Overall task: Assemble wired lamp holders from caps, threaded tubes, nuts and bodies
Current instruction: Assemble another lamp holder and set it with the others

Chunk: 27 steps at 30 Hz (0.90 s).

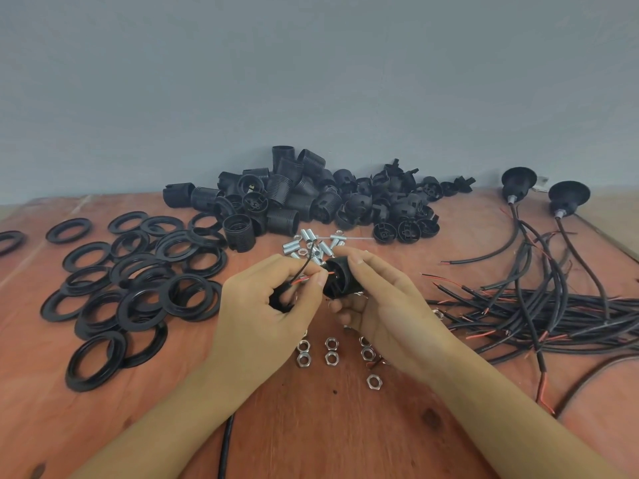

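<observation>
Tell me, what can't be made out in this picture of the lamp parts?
Head view:
- Black part in the left hand: curled fingers cover most of it; type unclear.
- Where the thin wires enter the body held by the right hand: too small, fingers in front.
- Some nuts: hidden under the right hand.
- Black cable: cut by the bottom edge.
- Ring: cut by the left edge.

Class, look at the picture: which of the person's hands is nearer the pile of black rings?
Left. The left hand is just right of the pile of black rings; the right hand lies farther right, beyond the left hand.
</observation>
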Available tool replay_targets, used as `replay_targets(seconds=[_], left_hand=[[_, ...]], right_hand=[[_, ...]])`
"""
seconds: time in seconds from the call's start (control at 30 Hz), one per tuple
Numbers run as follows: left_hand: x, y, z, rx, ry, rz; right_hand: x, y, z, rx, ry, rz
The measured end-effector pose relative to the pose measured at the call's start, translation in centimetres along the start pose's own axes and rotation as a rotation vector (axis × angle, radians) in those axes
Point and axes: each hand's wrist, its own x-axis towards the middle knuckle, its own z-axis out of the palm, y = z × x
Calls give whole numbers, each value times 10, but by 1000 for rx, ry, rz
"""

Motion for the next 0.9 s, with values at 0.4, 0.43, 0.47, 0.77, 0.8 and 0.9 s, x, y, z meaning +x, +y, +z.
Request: replay_targets(seconds=[0.4,0.43,0.47,0.77,0.8,0.9], left_hand=[[-5,-2,4,-26,-13,-43],[-6,-2,5,-37,-17,-62],[-6,-2,6,-42,-17,-77],[-9,0,9,-30,6,-48],[-10,0,9,-37,9,-50],[-10,1,8,-69,18,-81]], right_hand=[[1,10,3,-246,146,-353],[1,10,4,-258,157,-372],[1,10,5,-272,165,-387],[-3,11,7,-330,189,-453],[-3,11,7,-332,189,-457],[-2,10,9,-324,179,-451]])
